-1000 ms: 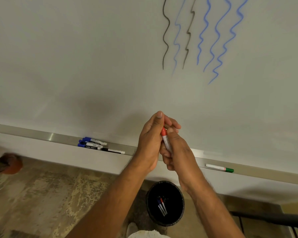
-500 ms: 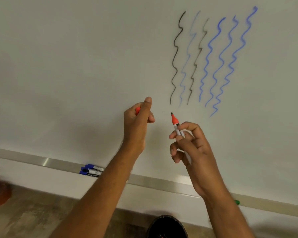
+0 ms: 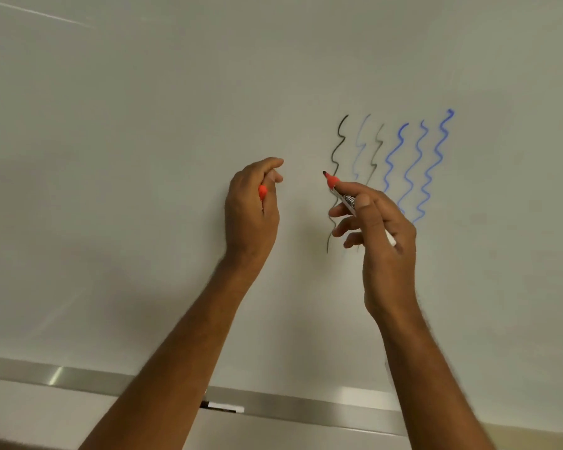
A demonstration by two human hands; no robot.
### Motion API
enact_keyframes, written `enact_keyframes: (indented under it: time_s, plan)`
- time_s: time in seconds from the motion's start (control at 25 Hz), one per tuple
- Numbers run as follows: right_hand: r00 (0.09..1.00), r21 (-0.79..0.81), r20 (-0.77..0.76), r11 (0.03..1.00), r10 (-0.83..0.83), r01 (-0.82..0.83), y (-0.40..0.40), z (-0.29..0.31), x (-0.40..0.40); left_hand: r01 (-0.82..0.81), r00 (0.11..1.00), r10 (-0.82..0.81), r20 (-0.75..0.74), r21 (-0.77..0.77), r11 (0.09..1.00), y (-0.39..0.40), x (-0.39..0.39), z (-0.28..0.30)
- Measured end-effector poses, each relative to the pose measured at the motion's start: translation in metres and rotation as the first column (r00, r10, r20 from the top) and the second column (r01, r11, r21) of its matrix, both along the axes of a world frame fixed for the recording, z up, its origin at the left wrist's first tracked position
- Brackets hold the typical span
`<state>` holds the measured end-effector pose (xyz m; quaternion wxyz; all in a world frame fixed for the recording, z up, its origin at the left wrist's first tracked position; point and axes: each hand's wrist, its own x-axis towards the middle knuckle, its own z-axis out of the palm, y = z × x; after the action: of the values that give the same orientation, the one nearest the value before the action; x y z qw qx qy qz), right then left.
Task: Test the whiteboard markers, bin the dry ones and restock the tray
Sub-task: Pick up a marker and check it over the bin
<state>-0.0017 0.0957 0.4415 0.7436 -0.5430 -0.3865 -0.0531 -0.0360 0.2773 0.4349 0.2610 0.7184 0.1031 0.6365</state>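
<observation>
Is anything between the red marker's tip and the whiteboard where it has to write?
Nothing visible. The right hand holds the uncapped red marker, tip toward bare whiteboard; the left hand holds its cap off to the side.

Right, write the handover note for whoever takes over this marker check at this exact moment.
Left hand: grips the red cap.
Right hand: holds the uncapped red marker, tip up, near the whiteboard; contact can't be confirmed.
Done: six wavy test lines, black and blue, some faint.
Left: no red stroke shows yet; test it, then recap and tray it or bin it.
Tray below holds one partly hidden marker. Bin out of view.
</observation>
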Motion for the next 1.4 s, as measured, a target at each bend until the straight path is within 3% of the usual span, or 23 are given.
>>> enact_keyframes:
  time_s: [0.16,0.36,0.52,0.6,0.76,1.4]
  plan:
    - [0.973,0.134,0.114,0.973,-0.201,0.186,0.017,0.021,0.007,-0.176,0.984,0.170,0.047,0.319,0.931,0.021,0.012,0.007]
    - [0.851,0.146,0.238,0.883,-0.469,0.446,0.039,0.035,0.015,-0.329,0.926,0.377,0.005,0.498,0.802,0.045,0.028,0.004]
    - [0.591,0.223,0.448,0.724,-0.671,0.653,0.056,0.034,0.027,-0.383,0.891,0.453,0.022,0.572,0.725,0.058,0.036,-0.008]
    - [0.523,0.235,0.499,0.689,-0.691,0.686,0.062,0.033,0.033,-0.400,0.885,0.465,0.037,0.574,0.715,0.061,0.038,-0.011]
    - [0.503,0.208,0.522,0.675,-0.689,0.708,0.067,0.029,0.036,-0.416,0.879,0.473,0.054,0.570,0.708,0.062,0.039,-0.012]
    - [0.566,0.031,0.599,0.723,-0.567,0.690,0.055,-0.031,0.027,-0.423,0.873,0.486,0.039,0.558,0.715,0.061,0.041,-0.021]
